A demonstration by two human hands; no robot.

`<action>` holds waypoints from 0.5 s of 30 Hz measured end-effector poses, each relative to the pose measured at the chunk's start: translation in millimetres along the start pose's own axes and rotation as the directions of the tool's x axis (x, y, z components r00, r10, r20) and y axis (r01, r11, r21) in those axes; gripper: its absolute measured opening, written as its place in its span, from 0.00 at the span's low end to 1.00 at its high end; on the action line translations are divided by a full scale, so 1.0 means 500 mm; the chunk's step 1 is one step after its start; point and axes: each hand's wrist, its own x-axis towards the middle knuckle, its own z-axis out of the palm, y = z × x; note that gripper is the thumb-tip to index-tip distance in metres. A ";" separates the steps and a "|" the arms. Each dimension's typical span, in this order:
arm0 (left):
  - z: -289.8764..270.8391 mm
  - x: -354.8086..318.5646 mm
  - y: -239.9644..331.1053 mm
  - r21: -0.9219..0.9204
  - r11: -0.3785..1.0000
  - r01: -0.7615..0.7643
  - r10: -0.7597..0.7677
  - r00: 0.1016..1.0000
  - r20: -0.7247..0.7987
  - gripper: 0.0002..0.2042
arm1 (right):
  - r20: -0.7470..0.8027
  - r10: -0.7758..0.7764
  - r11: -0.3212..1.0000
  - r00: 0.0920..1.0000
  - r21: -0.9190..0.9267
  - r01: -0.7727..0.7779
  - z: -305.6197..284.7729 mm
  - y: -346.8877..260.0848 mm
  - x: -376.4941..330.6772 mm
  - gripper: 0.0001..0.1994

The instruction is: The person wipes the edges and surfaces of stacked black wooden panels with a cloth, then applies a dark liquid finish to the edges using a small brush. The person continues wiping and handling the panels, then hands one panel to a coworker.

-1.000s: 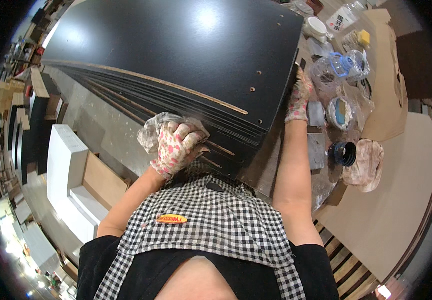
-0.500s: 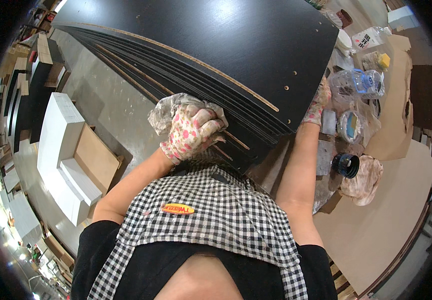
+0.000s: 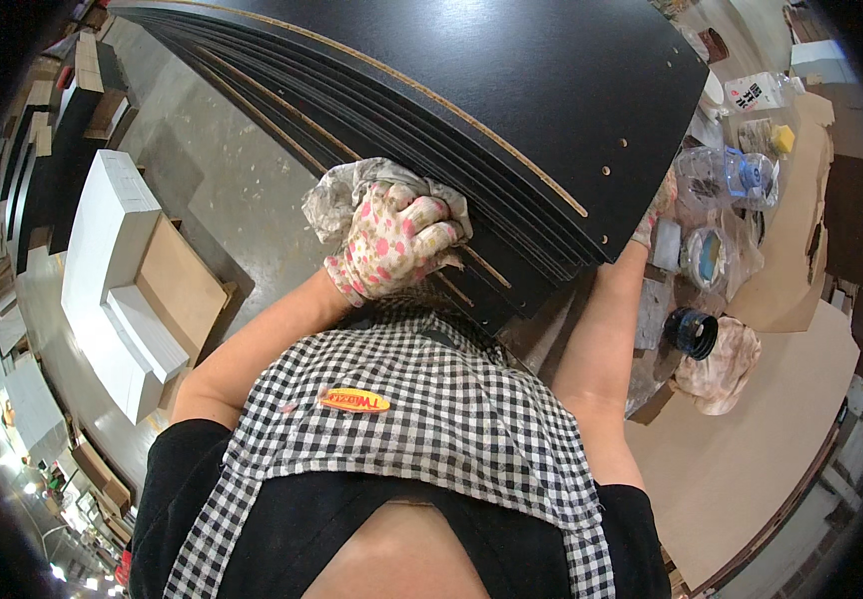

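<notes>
My left hand (image 3: 391,240), in a floral-patterned work glove, is closed around a crumpled grey-white rag (image 3: 336,200). It rests at the near left edges of a stack of black boards (image 3: 431,150), where the lower boards stick out in steps. The top black panel (image 3: 511,80) has a bare chipboard edge and several small drilled holes. Beyond the stack's right side is my right hand (image 3: 659,210), gloved the same way. Its fingers are largely hidden by the panel edge.
To the right lie clear plastic bottles (image 3: 726,178), a roll of tape (image 3: 703,255), a black ring-shaped cup (image 3: 692,332), a stained cloth (image 3: 719,367) and torn cardboard (image 3: 786,230). White boards (image 3: 107,270) are piled on the left floor. A brown board (image 3: 751,439) extends at lower right.
The whole view has shifted slightly, so the stack sits a little higher and further right. My left hand keeps the rag at the board edges; my right hand stays beside the stack.
</notes>
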 end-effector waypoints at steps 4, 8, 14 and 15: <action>0.001 0.003 -0.004 0.000 1.000 -0.009 0.009 1.000 0.018 0.17 | -0.012 0.056 0.979 0.998 0.199 -0.053 -0.016 -0.023 0.001 0.15; -0.003 0.009 -0.006 -0.004 1.000 -0.022 0.023 0.999 0.041 0.17 | 0.104 0.264 0.723 0.959 0.636 -0.269 -0.056 -0.065 -0.005 0.16; -0.011 0.025 0.007 0.102 0.995 -0.010 0.003 0.998 0.069 0.17 | 0.408 0.446 0.227 0.797 0.809 -0.542 -0.100 -0.108 -0.007 0.19; -0.009 0.027 0.010 0.106 0.994 -0.019 0.014 0.998 0.056 0.17 | 0.429 0.460 0.179 0.777 0.812 -0.555 -0.092 -0.107 -0.001 0.19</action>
